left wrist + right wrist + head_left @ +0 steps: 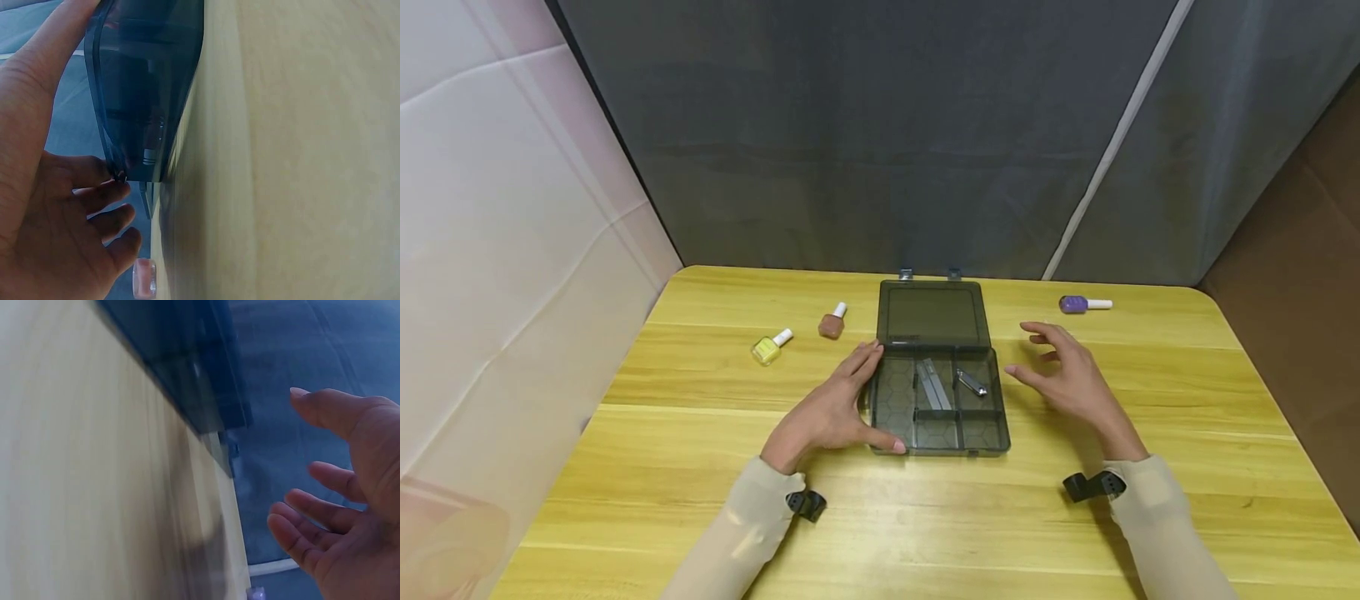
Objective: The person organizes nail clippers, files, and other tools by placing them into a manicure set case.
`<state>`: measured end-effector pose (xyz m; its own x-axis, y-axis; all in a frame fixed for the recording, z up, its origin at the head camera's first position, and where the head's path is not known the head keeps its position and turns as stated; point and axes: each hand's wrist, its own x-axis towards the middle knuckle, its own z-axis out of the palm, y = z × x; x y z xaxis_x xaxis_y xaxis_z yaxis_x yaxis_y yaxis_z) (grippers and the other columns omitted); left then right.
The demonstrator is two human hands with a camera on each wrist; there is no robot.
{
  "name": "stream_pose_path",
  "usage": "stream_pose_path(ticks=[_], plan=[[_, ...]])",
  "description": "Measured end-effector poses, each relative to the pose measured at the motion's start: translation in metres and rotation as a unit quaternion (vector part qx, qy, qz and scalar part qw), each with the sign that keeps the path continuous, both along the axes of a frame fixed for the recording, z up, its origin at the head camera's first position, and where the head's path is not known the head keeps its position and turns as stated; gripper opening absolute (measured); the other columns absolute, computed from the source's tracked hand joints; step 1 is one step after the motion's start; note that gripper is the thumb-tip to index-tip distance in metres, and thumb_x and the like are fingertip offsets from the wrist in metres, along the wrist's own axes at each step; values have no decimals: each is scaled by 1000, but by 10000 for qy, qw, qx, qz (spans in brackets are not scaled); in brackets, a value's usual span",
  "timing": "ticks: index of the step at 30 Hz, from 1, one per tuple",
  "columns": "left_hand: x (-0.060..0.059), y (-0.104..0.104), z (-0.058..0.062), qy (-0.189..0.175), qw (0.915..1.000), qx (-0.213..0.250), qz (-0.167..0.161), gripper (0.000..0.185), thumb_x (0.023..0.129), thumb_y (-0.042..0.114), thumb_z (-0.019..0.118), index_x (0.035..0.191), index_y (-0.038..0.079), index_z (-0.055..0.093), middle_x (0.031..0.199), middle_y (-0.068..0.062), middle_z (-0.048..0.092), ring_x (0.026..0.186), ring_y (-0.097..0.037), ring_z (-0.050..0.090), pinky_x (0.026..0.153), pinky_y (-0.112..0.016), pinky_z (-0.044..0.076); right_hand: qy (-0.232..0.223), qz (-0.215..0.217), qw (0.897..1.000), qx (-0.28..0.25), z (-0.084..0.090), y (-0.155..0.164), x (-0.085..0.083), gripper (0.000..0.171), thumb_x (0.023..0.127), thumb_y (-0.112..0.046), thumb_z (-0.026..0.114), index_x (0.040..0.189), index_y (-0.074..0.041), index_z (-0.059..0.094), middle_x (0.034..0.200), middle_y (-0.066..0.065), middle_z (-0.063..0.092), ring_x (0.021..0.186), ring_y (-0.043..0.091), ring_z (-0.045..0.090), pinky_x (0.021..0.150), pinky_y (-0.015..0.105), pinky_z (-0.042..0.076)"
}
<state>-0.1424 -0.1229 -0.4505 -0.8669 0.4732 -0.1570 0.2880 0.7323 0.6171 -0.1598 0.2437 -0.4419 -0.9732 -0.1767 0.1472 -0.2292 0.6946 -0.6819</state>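
Note:
A dark translucent compartment box (937, 400) lies open on the wooden table (700, 517), its lid (932, 314) laid back flat. One compartment holds a grey nail file (932, 385), another a metal nail clipper (972, 382). My left hand (838, 408) rests against the box's left side (140, 94), fingers straight along the wall and thumb at the front corner. My right hand (1063, 371) hovers open just right of the box, touching nothing; its spread fingers (337, 512) show in the right wrist view beside the box (187, 369).
Three nail polish bottles lie on the table: a yellow one (770, 347) and a brown one (832, 322) left of the lid, a purple one (1082, 304) at the far right. A grey curtain (880, 133) hangs behind the table.

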Motion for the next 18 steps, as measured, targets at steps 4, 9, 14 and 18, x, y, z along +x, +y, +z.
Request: stream_pose_path(ticks=[4, 9, 14, 18], plan=[[0, 0, 0, 1, 10000, -10, 6, 144, 60, 72, 88, 167, 24, 5, 175, 1, 0, 162, -23, 8, 120, -52, 36, -58, -97, 9999, 15, -3, 8, -2, 78, 90, -34, 81, 153, -8, 44, 153, 21, 48, 137, 44, 49, 105, 61, 47], [0, 0, -1, 25, 10000, 3, -8, 144, 60, 71, 89, 167, 24, 6, 175, 2, 1, 162, -22, 8, 121, -51, 36, -88, -249, 9996, 74, -6, 18, -5, 86, 90, -39, 80, 158, -11, 36, 158, 25, 42, 139, 48, 45, 108, 64, 43], [0, -1, -1, 42, 10000, 23, -9, 144, 60, 71, 89, 167, 23, 6, 175, 2, 1, 162, -22, 7, 121, -51, 36, -78, -335, 9994, 48, -7, 27, -8, 90, 90, -38, 81, 160, -10, 32, 162, 25, 36, 145, 48, 39, 111, 64, 40], [0, 0, -1, 55, 10000, 26, -25, 144, 60, 71, 89, 167, 22, 6, 175, 1, 1, 162, -22, 7, 121, -51, 36, -114, -411, 9991, -17, -7, 36, -9, 92, 90, -37, 81, 162, -11, 30, 162, 26, 34, 145, 49, 37, 112, 65, 39]])
